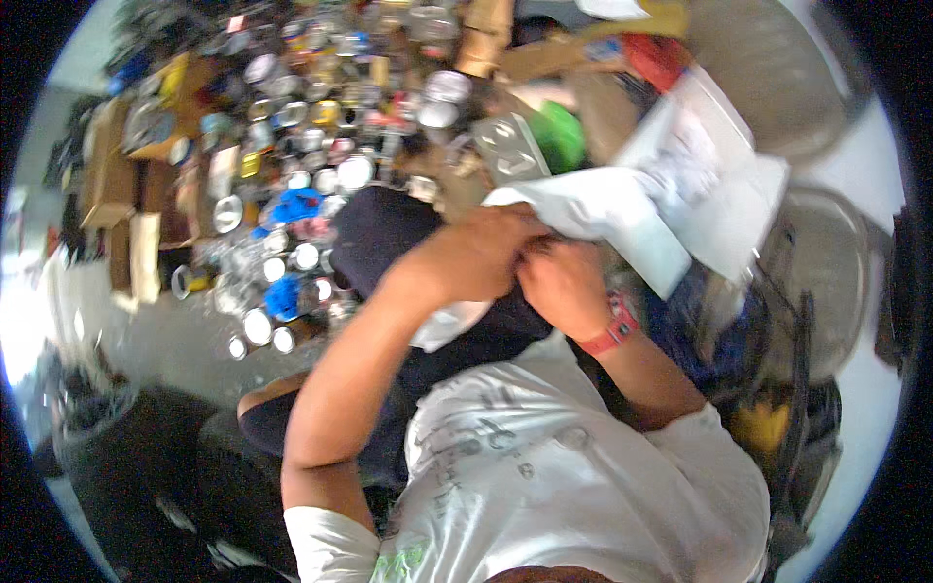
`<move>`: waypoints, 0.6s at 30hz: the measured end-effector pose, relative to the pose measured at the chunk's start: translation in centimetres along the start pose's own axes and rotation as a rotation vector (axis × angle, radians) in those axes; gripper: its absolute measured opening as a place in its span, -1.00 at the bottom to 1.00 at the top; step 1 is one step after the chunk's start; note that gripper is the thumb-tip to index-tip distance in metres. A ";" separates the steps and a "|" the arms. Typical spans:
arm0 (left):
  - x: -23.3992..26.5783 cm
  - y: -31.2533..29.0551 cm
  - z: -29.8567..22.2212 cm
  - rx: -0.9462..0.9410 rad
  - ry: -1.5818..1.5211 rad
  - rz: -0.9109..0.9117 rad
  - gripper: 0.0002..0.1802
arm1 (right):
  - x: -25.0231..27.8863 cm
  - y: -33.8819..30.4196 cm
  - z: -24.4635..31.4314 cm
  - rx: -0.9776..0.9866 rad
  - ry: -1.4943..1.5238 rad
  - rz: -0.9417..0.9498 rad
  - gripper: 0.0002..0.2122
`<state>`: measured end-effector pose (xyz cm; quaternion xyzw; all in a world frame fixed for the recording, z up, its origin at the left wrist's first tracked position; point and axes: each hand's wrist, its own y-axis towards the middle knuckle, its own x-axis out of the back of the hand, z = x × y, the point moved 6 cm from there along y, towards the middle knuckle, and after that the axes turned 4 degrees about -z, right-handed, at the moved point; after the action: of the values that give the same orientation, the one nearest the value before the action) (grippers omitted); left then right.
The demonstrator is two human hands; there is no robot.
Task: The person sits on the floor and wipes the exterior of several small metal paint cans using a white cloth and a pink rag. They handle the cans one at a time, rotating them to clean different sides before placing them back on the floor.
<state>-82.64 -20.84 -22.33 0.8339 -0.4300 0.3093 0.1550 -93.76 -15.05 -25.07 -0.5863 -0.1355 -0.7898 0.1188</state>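
My left hand (pixel 478 251) and my right hand (pixel 567 288) meet in front of my chest, with their fingers bent and pressed together. They close on the near end of a crumpled white plastic bag (pixel 607 199), which stretches away to the right. Motion blur and the fingers themselves hide exactly what is pinched. A red wristwatch (pixel 614 325) circles my right wrist. Under my left forearm lies my dark-clad knee (pixel 384 233). A smaller white piece (pixel 450 325) shows below my left hand, its kind unclear.
Many cans and jars (pixel 321 126) cover the floor ahead and left, with blue crumpled pieces (pixel 296 204) among them. Cardboard boxes (pixel 107 165) stand far left. A clear plastic tray (pixel 512 146), a green item (pixel 559 138) and white sheets (pixel 724 214) lie ahead right, beside beige chairs (pixel 821 282).
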 end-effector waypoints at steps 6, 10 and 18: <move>-1.7 0.8 3.8 -0.030 0.076 -0.062 -0.32 | 0.2 -3.7 -0.7 -0.179 0.195 -0.053 -0.85; -2.3 1.2 2.3 -0.019 0.088 0.001 -0.37 | -3.1 -1.9 -0.5 -0.088 0.169 -0.113 -0.84; 2.9 -0.5 1.4 -0.033 -0.087 -0.192 -0.39 | -6.6 -10.6 -4.7 -0.223 0.317 -0.100 -0.72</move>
<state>-80.40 -23.08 -21.52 0.8812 -0.3596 0.2494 0.1787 -99.73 -6.55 -33.49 -0.4569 -0.0559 -0.8871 0.0339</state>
